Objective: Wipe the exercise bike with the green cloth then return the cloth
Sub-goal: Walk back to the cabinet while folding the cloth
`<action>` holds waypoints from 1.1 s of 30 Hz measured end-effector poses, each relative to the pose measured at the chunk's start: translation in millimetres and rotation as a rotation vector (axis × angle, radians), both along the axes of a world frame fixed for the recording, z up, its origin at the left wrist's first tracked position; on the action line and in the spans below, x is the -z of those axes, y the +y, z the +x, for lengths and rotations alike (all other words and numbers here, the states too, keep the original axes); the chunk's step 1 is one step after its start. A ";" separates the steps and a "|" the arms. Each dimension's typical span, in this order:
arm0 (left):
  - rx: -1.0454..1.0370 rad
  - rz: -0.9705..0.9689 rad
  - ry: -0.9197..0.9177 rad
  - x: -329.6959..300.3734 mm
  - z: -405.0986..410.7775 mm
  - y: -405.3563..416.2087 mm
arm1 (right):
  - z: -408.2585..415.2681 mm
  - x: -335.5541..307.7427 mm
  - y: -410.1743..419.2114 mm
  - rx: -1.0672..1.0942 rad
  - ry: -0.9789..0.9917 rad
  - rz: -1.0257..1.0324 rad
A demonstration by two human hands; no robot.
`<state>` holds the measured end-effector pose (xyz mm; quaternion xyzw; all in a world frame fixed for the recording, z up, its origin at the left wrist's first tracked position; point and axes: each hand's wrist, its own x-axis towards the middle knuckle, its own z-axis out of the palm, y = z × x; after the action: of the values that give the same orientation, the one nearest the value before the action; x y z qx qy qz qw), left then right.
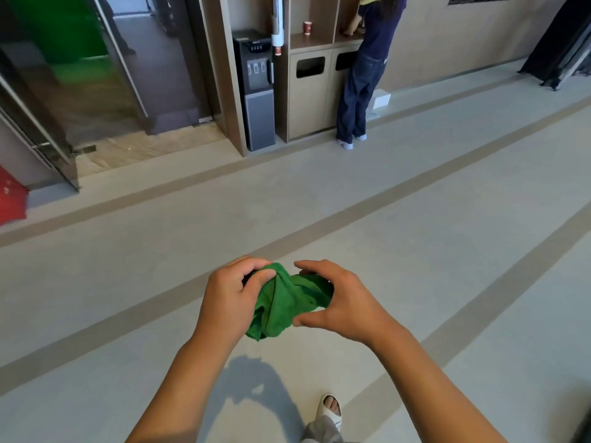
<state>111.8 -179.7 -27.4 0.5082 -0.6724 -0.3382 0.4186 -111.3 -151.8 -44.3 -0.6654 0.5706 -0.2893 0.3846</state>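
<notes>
Both hands hold the green cloth (pixel 287 302) out in front of the body, above the grey floor (pixel 415 219), at about 6 o'clock in the head view. The left hand (pixel 228 302) grips the cloth's left side with its fingers curled over the top edge and the thumb pressed into the fabric; the right hand (pixel 339 302) cups the right side, fingers arched over the top and thumb under the lower edge. The cloth is bunched and crumpled between them, with a loose corner hanging down at its lower left. Below, at 5 o'clock, one foot in a pale open-toed slipper (pixel 331 410) rests on the floor. At 12 o'clock a dark water dispenser (pixel 256 87) stands against the wall, just beside a wooden cabinet (pixel 310 100) with two dark slot openings; a red-and-white paper cup (pixel 307 27) sits on the cabinet's shelf. Another person in dark blue trousers (pixel 358 91) stands right at the cabinet, at 1 o'clock. A red object (pixel 11 199) shows at the left edge, at 9 o'clock.
</notes>
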 end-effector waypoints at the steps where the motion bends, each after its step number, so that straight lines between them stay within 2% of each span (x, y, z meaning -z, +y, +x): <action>1: -0.015 -0.006 -0.012 -3.6 -9.2 -12.6 | -5.1 0.5 -14.6 -0.011 -0.005 0.002; 13: -0.094 -0.045 -0.121 -16.8 -91.5 -134.1 | -99.0 5.6 -169.9 -0.027 -0.059 -0.069; 18: -0.092 -0.006 -0.086 -9.8 -100.0 -180.7 | -114.4 12.4 -209.5 0.038 -0.112 -0.047; 24: -0.072 0.084 -0.018 1.3 -98.9 -252.7 | -119.1 11.7 -269.7 0.132 -0.170 -0.025; 33: 0.036 0.142 0.059 -5.8 -63.6 -383.2 | -83.9 -9.8 -378.8 0.234 -0.138 -0.044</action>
<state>48.2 -562.9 -21.6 0.5143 -0.6429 -0.4075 0.3950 -195.2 -530.6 -34.4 -0.5810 0.6102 -0.3896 0.3719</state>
